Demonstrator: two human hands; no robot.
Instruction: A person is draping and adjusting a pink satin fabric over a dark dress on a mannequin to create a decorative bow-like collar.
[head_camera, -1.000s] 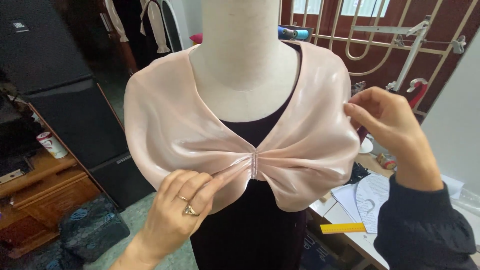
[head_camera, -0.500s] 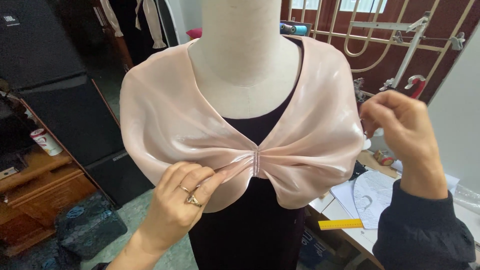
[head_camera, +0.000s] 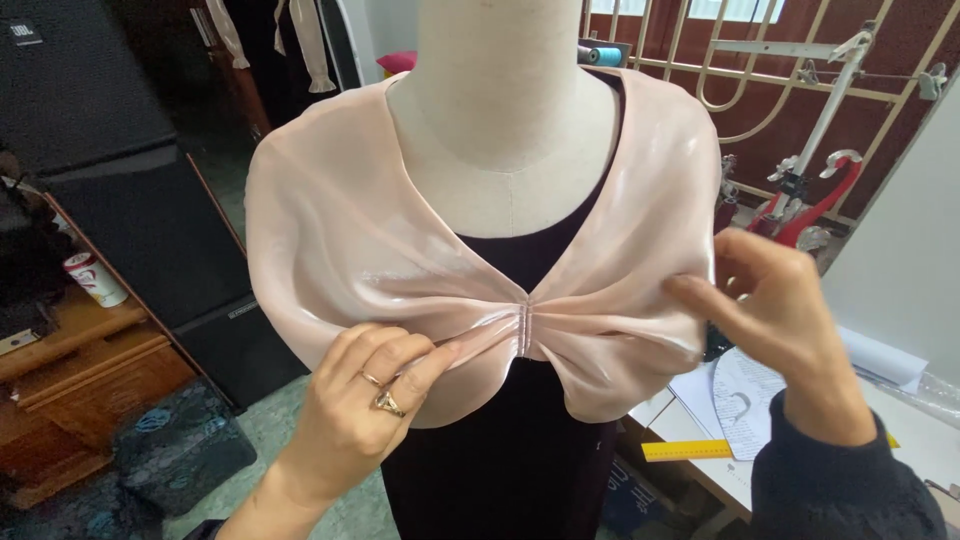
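Observation:
A cream dress form (head_camera: 505, 120) wears a black garment (head_camera: 510, 440) with a shiny pale pink cape collar (head_camera: 340, 240) gathered at a centre seam (head_camera: 524, 328). My left hand (head_camera: 365, 410), with rings on two fingers, pinches the pink fabric just left of the gather. My right hand (head_camera: 785, 320) pinches the collar's right edge at the form's side.
A black speaker cabinet (head_camera: 120, 180) and a wooden shelf (head_camera: 70, 350) with a can (head_camera: 95, 280) stand at left. At right a white table (head_camera: 900, 420) holds paper patterns (head_camera: 740, 390) and a yellow ruler (head_camera: 700, 450). A window grille and a red-and-white stand are behind.
My right hand has dropped from the collar's upper right shoulder to its lower right edge. The view has moved slightly closer. The left hand stays pinching near the gather.

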